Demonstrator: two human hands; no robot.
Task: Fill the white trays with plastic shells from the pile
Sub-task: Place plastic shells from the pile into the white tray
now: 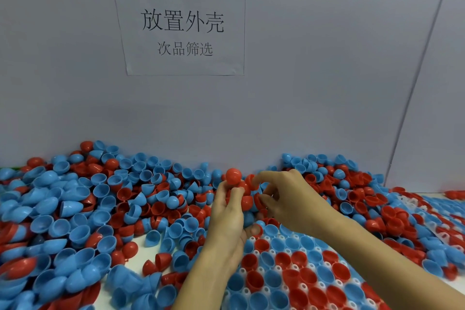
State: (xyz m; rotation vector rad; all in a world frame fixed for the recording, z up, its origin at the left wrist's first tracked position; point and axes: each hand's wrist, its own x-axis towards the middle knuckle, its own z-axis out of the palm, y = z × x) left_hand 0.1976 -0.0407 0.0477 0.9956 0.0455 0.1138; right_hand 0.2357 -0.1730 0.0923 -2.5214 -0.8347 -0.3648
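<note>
Below both hands, white tray (324,265) holds shells (305,277); left hand (227,211) grips (seemingly stacked) red shells (233,175).

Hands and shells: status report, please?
Left hand gripping stacked red shells. Right hand pinching one red shell. White tray partly filled. Nothing blocking.

1 wide-angle view, worn on the person's head, looks forward and slightly down across the heap of red and blue plastic half-shells (75,209) to the pale grey wall (302,83) just behind it (edges bend from the lens); both forearms enter close from below
</note>
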